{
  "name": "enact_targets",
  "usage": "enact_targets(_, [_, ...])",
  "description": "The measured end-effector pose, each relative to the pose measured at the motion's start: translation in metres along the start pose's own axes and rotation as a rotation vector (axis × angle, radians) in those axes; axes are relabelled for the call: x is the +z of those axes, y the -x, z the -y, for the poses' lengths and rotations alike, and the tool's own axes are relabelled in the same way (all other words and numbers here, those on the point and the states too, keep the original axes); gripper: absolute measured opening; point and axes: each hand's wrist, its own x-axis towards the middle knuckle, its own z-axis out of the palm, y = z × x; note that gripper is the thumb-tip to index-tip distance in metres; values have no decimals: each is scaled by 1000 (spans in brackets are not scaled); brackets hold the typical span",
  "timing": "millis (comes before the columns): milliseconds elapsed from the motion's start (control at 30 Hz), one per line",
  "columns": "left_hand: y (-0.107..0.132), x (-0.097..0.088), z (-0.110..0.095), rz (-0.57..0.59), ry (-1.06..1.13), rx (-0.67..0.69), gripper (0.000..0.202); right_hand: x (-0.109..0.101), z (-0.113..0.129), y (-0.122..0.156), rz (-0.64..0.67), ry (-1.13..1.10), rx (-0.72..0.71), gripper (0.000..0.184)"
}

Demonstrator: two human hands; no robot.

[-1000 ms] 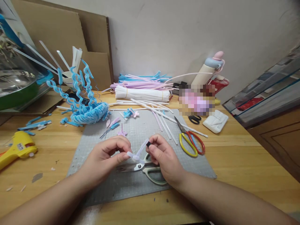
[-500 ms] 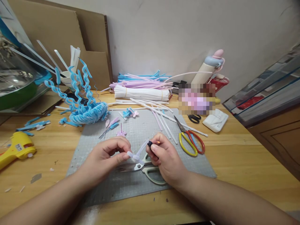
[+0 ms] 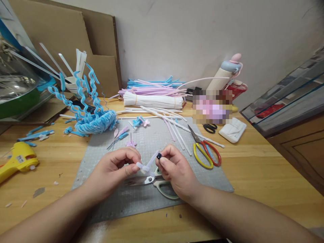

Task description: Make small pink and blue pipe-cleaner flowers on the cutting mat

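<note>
My left hand is closed in a pinch on a pale lilac pipe cleaner, bent into a small looped shape with a strand running up to the right. Closed fingers of my right hand grip a small black-ended object; most of it is hidden in the hand, so its kind is unclear. The black end is close to the strand's upper end; whether they touch I cannot tell. Beneath both hands, pale-handled scissors lie on the grey cutting mat, partly covered by the right hand.
Red-and-yellow-handled scissors lie at the mat's right edge. A blue fuzzy coiled piece stands at left, near a yellow glue gun. Behind are bundled white pipe cleaners, a white case and a bottle.
My right hand has turned and shifted slightly left, bringing the black end nearer the strand. An orange spot seen by its fingers earlier is out of sight. My left hand has barely moved.
</note>
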Motion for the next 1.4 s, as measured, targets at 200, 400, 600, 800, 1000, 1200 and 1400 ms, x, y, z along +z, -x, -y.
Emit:
enact_targets(200, [1, 0, 1, -4, 18, -7, 9, 1, 4, -2, -10, -34, 12, 26])
enact_targets(400, [1, 0, 2, -13, 37, -8, 10, 1, 3, -1, 2, 4, -8, 26])
enact_targets(600, [0, 0, 0, -17, 40, -20, 15, -1, -2, 2, 65, 29, -17, 22])
enact_targets(800, [0, 1, -1, -27, 35, -18, 18, 0, -1, 5, 88, 56, -34, 21])
enact_targets(1000, [0, 1, 0, -21, 35, -12, 19, 0, 1, 4, 81, 41, -21, 23])
enact_targets(1200, [-1, 2, -2, -24, 43, -6, 18, -1, 0, 4, 94, 27, -12, 26])
enact_targets(1400, [0, 1, 1, -89, 150, -31, 19, 2, -1, 5, 166, -48, 50, 39])
